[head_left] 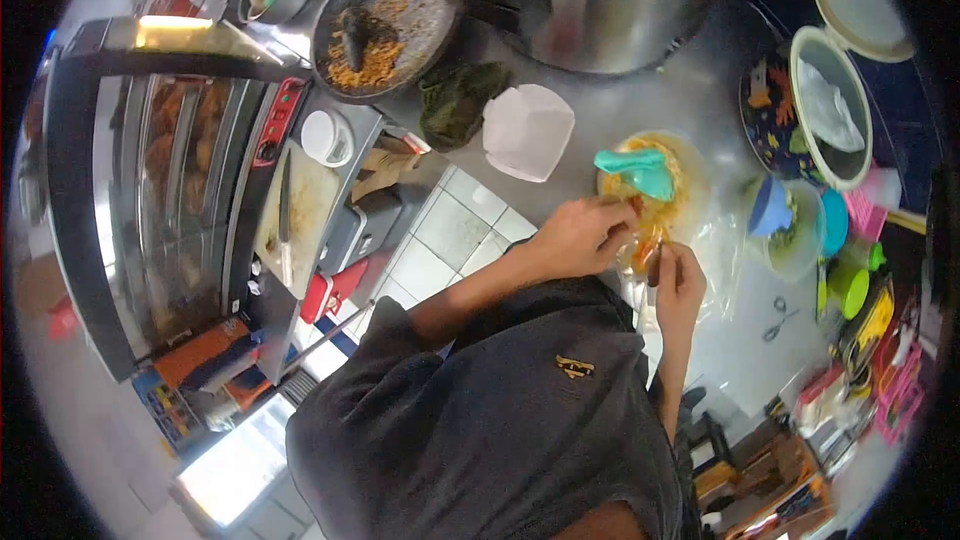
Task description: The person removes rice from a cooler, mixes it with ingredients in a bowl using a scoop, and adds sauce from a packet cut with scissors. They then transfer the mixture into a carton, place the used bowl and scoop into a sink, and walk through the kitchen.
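Together, both hands meet over the grey steel bench (pixel 620 100). The left hand (pixel 578 235) is closed, pinching the top of a small clear plastic bag of orange food (pixel 648 240), and the right hand (pixel 680 285) grips the same bag lower down. The bag hangs just beside a pale round bowl of yellow-orange food (pixel 692 180), in which a teal plastic scoop (pixel 640 170) lies. A white folded paper box (pixel 527 130) stands near.

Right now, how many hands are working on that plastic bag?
2. The left hand holds the plastic bag at its top, by the yellow bowl; the right hand is at its lower side. No other hands show.
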Motion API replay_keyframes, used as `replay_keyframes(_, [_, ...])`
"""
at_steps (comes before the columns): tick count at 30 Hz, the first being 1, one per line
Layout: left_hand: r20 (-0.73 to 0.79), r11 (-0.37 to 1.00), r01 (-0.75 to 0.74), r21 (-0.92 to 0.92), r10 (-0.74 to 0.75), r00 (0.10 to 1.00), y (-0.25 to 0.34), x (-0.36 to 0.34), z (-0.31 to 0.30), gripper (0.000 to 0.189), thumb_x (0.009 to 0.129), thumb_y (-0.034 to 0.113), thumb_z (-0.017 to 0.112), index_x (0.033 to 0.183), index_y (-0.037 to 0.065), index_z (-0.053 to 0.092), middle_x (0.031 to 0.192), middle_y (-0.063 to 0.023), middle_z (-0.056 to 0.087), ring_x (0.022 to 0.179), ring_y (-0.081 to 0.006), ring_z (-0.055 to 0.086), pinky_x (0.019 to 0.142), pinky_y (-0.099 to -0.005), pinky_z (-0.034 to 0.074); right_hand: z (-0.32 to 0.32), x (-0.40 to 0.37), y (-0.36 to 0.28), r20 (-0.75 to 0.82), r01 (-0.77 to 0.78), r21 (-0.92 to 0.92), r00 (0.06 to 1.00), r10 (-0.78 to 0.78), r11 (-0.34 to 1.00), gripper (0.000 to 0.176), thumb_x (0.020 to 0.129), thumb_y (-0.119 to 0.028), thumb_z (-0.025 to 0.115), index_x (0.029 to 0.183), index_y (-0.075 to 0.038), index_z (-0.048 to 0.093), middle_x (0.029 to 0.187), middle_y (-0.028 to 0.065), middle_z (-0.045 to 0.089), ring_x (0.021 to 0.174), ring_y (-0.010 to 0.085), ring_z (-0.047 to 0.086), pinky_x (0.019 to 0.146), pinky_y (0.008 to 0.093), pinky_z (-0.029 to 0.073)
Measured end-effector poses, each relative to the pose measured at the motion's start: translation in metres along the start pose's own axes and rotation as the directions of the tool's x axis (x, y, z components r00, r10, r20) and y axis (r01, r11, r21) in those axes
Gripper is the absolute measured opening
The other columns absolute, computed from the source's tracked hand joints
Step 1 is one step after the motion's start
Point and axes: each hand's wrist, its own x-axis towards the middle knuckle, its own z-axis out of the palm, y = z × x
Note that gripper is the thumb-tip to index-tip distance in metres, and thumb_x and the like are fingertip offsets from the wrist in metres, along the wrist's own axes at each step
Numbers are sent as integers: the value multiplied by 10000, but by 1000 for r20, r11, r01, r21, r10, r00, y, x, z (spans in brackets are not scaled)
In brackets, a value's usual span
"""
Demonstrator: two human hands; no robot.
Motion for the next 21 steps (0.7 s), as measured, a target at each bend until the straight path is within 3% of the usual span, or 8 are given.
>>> replay_keyframes(6, [-300, 986, -67, -151, 19, 954, 17, -13, -49, 149, 809, -48, 624, 945, 9, 641, 811, -105, 613, 613, -173, 597, 554, -283, 477, -5, 6, -21, -26, 105, -7, 994, -105, 994, 177, 981, -70, 523, 1123, -13, 612, 839, 28, 620, 732, 72, 569, 660, 219, 485])
replay_keyframes(9, [-599, 988, 10, 154, 85, 796, 0, -28, -115, 194, 787, -96, 576, 942, -2, 644, 776, -43, 598, 624, -91, 576, 552, -218, 450, -10, 10, -19, -38, 96, -32, 995, -97, 995, 189, 984, -88, 519, 1132, -14, 611, 854, 34, 635, 730, 75, 573, 654, 226, 477])
replay_keyframes(11, [-781, 991, 33, -130, -122, 612, -21, -31, -157, 110, 880, -13, 585, 966, 10, 650, 798, -7, 608, 609, -33, 532, 542, -185, 422, -15, 11, -16, -59, 97, -90, 993, -102, 991, 191, 982, -95, 522, 1131, -15, 612, 854, 35, 636, 730, 78, 573, 650, 229, 473])
replay_keyframes(12, [-813, 983, -45, -180, -123, 568, -37, -30, -182, 122, 930, 51, 575, 1015, -11, 636, 784, -2, 602, 591, -47, 534, 530, -201, 430, -17, 12, -9, -80, 95, -104, 991, -103, 990, 193, 976, -104, 535, 1128, -15, 613, 850, 37, 636, 729, 80, 573, 643, 233, 468])
replay_keyframes(15, [-803, 970, 243, 15, -133, 581, -82, -31, -235, 189, 937, 93, 599, 1079, -29, 573, 805, -60, 596, 621, -109, 570, 519, -243, 441, -22, 11, -4, -120, 81, -189, 987, -104, 979, 209, 962, -116, 560, 1138, -16, 607, 850, 48, 636, 728, 87, 575, 634, 244, 464])
replay_keyframes(17, [-805, 557, 583, 592, 377, 458, -79, -19, -237, 244, 897, 102, 601, 1095, -41, 594, 895, -153, 611, 748, -255, 619, 658, -345, 501, -21, 14, -6, -161, 63, -254, 981, -106, 965, 224, 954, -119, 572, 1151, -18, 600, 852, 57, 636, 728, 92, 575, 630, 251, 463])
replay_keyframes(18, [-799, 622, 506, 597, 407, 442, -40, -6, -217, 285, 866, 109, 620, 1107, -39, 593, 962, -217, 593, 850, -345, 607, 757, -404, 500, -20, 14, -8, -195, 58, -314, 973, -124, 948, 242, 950, -109, 572, 1174, -20, 587, 858, 68, 635, 726, 110, 580, 633, 264, 471])
replay_keyframes(21, [-483, 839, 5, 544, 309, 819, -2, 16, -153, 266, 816, 75, 645, 1062, -19, 615, 957, -159, 621, 876, -337, 611, 802, -416, 488, -22, 21, 4, -255, 25, -392, 957, -135, 919, 326, 943, -78, 568, 1259, -15, 517, 860, 147, 643, 770, 219, 635, 661, 336, 520])
